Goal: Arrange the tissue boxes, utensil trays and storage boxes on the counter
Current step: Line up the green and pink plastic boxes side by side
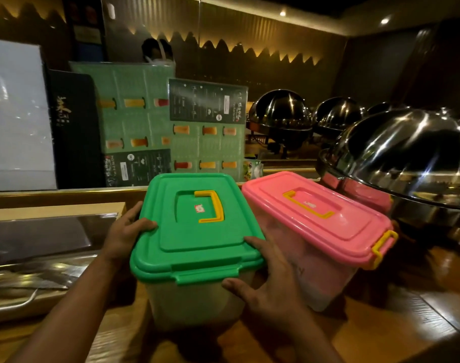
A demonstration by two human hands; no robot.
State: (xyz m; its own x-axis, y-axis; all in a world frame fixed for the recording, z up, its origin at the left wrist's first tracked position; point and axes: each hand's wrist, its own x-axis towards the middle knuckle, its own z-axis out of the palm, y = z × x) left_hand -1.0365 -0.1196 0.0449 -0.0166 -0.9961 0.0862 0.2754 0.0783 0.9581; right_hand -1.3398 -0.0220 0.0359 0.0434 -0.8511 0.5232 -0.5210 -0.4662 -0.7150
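Note:
A clear storage box with a green lid (pixel 197 231) and a yellow handle stands on the wooden counter (pixel 380 331) in the middle of the head view. My left hand (pixel 127 231) grips its left side at the lid's edge. My right hand (pixel 270 281) holds its right front corner, thumb on the lid. Right beside it, touching or nearly so, stands a second clear box with a pink lid (pixel 320 221), yellow handle and yellow clasp, turned at an angle.
Steel chafing-dish domes (pixel 407 153) crowd the right side, one close behind the pink-lidded box. Green drink menus (pixel 150 121) and a dark board lean at the back. A metal tray (pixel 35 258) lies on the left.

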